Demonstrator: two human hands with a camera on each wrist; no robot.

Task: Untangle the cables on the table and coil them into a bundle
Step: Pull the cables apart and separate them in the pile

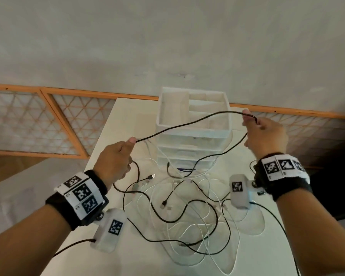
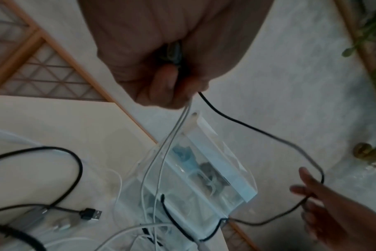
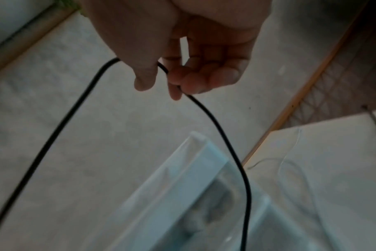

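A black cable stretches in the air between both hands above the table. My left hand grips one end of it in a fist; the left wrist view shows the black cable and thin white cables leaving the fist. My right hand pinches the same cable between thumb and fingers, and the cable drops from there into the tangle. A heap of black and white cables lies tangled on the white table.
A white and clear plastic drawer organiser stands at the table's far middle, right behind the tangle. Loose USB plugs lie by the heap. An orange-framed lattice screen runs along the floor beyond the table. Leads from the wrist devices trail across the table.
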